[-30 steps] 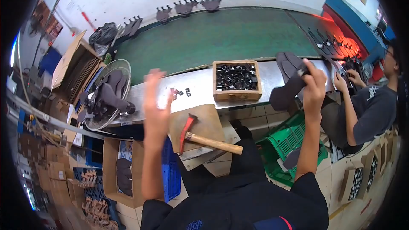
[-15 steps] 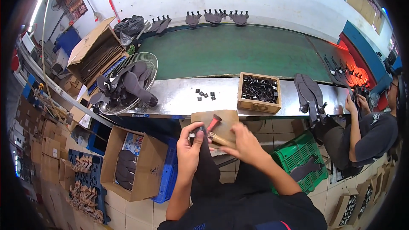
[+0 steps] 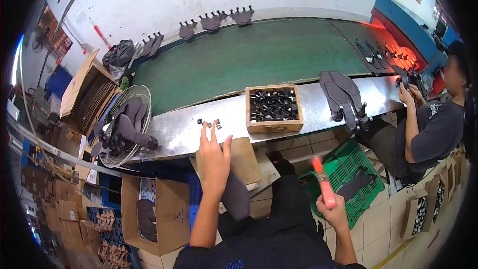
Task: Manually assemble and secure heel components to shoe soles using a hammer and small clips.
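My left hand [image 3: 215, 162] reaches forward with its fingers spread. Its fingertips are over several small black square pieces [image 3: 200, 121] on the metal tabletop [image 3: 174, 134], and I cannot tell whether they touch. Under that wrist, a dark shoe sole [image 3: 236, 197] lies across my lap, partly covered by the hand and arm. My right hand [image 3: 332, 211] is closed round a red-handled tool [image 3: 326, 189], held upright to the right of my legs. Motion blurs the tool's upper end, so its exact kind is unclear. A brown pad [image 3: 247, 162] lies before me, below the table edge.
A wooden box [image 3: 274, 128] of small black parts stands on the tabletop. Dark heeled soles [image 3: 343, 94] lie to its right; more fill a wire basket [image 3: 149, 114] at left. Behind runs a green conveyor [image 3: 239, 60]. A green crate [image 3: 368, 194] and a co-worker [image 3: 433, 124] are at right.
My left hand has left the dark piece at my lap and stretched to the small black squares. My right hand has moved right, away from the pad, with the red-handled tool. The view has shifted.
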The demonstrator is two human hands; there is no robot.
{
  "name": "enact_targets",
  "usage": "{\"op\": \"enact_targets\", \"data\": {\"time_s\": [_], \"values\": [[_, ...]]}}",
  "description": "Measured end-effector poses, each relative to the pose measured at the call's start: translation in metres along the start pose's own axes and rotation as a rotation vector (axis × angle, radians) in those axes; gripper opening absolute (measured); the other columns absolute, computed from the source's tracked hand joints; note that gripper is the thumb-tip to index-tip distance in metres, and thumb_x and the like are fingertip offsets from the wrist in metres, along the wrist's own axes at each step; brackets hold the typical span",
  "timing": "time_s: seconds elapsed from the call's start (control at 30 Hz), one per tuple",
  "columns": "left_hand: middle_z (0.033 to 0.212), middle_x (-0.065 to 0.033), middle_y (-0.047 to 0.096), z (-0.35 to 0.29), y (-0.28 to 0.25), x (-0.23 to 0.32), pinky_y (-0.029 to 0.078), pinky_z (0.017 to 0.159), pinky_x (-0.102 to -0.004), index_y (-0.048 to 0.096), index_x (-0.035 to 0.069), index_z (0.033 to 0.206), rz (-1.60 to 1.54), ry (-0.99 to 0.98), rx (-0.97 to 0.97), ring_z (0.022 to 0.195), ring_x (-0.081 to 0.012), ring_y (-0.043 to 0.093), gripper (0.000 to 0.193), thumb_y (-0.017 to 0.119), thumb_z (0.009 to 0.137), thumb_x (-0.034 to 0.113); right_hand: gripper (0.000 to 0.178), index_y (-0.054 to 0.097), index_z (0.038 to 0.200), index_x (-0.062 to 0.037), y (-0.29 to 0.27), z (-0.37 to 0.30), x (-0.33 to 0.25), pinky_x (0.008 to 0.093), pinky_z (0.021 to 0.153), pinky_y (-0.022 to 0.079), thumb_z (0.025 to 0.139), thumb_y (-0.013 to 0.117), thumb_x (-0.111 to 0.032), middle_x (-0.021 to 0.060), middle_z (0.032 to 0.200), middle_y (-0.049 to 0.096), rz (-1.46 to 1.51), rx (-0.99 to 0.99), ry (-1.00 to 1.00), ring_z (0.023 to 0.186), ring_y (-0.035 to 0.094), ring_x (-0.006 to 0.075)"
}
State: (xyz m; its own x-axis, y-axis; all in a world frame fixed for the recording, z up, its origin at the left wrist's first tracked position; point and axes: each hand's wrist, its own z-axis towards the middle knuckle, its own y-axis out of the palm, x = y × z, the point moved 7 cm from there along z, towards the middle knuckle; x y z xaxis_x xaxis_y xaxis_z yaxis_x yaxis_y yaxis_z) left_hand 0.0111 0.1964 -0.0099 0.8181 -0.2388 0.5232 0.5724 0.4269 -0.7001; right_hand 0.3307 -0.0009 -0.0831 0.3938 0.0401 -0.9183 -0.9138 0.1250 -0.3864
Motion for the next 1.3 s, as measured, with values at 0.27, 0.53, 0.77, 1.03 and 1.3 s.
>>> {"op": "enact_targets", "data": {"time_s": [0.27,0.53,0.77,1.03,1.3], "values": [[0.093,-0.0066,0.063,0.082,0.144,0.058,0.053,0.080,-0.0379,0.075,0.012,0.090,0.406,0.823,-0.411,0.092,-0.0266,0.062,0.015,0.075,0.076,0.013,0.018,0.063,0.087,-0.0011,0.012,0.012,0.060,0.0263,0.046,0.035,0.098,0.063,-0.016,-0.0049,0.061,0.053,0.551,0.191,0.580,0.048,0.045,0.0055],[0.094,-0.0071,0.067,0.109,0.160,0.043,0.056,0.077,-0.0377,0.072,0.010,0.081,0.234,0.545,-0.679,0.099,-0.0259,0.064,0.006,0.072,0.075,0.009,0.022,0.069,0.083,-0.0003,0.020,0.041,0.054,0.0265,0.047,0.032,0.095,0.066,-0.019,-0.0048,0.059,0.051,0.393,0.133,0.424,0.051,0.043,0.0037],[0.103,-0.0066,0.064,0.096,0.160,0.058,0.058,0.082,-0.0352,0.071,0.008,0.094,0.537,0.969,-0.607,0.103,-0.0257,0.063,0.019,0.072,0.075,0.005,0.023,0.070,0.085,0.0020,0.025,0.067,0.018,0.0265,0.057,0.042,0.094,0.067,-0.018,0.0002,0.065,0.062,0.345,0.159,0.205,0.060,0.054,0.0062],[0.093,-0.0096,0.068,0.102,0.113,0.037,0.056,0.073,-0.0341,0.069,0.002,0.093,0.081,0.616,-0.460,0.087,-0.0215,0.067,0.022,0.077,0.074,0.009,0.019,0.069,0.093,0.0003,0.036,0.070,-0.008,0.0243,0.046,0.035,0.098,0.063,-0.017,-0.0018,0.060,0.056,0.410,0.082,0.149,0.048,0.046,0.0050],[0.089,-0.0054,0.071,-0.010,-0.049,0.072,0.050,0.062,-0.0210,0.070,-0.004,0.101,-1.107,-0.209,-0.165,0.072,-0.0070,0.062,0.013,0.072,0.090,0.003,0.023,0.067,0.112,0.0026,0.066,0.104,-0.104,0.0199,0.037,0.033,0.100,0.061,-0.017,0.0081,0.080,0.068,0.547,-0.059,-0.097,0.041,0.045,0.0035]]}}
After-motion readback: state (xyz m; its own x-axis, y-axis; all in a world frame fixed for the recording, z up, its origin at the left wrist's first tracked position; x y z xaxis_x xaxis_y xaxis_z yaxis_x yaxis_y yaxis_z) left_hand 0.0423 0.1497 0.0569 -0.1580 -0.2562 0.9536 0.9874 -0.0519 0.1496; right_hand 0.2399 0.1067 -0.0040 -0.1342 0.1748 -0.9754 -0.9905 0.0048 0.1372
